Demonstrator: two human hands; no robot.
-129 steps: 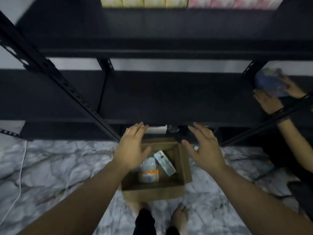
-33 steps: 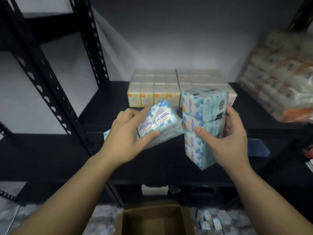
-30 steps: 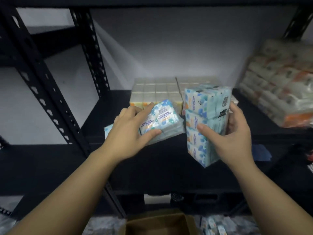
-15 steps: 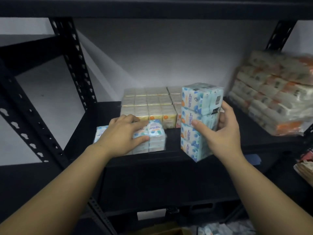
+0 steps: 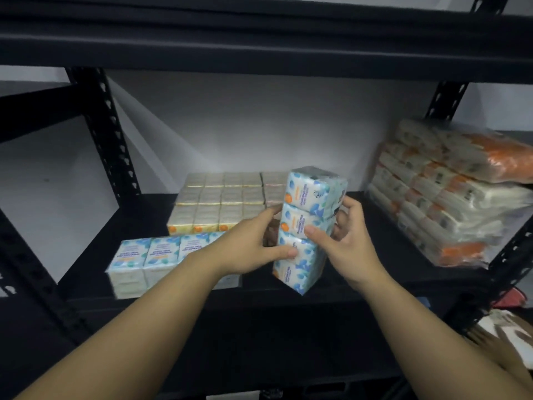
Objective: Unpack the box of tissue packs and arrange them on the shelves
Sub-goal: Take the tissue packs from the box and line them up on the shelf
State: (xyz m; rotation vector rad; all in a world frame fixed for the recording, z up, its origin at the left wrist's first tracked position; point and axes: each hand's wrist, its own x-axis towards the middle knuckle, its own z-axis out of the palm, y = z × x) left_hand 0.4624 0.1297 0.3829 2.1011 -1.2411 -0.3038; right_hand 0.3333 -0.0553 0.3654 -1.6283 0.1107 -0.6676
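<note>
A blue-and-white tissue pack bundle (image 5: 310, 215) stands on end, tilted, just above the black shelf (image 5: 360, 287). My left hand (image 5: 253, 243) grips its left side and my right hand (image 5: 346, 241) grips its right side. A second blue-and-white tissue bundle (image 5: 153, 252) lies flat on the shelf to the left, partly hidden by my left forearm. The box is out of view.
A block of yellow-and-orange tissue packs (image 5: 219, 203) sits at the back of the shelf. A large stack of orange-and-white wrapped tissue packs (image 5: 450, 192) fills the right end. Black perforated uprights (image 5: 112, 134) frame the bay, and an upper shelf (image 5: 259, 39) hangs overhead.
My left hand let go of the flat bundle on the shelf and moved right onto the upright bundle. Both hands now hold that bundle, and it has turned slightly.
</note>
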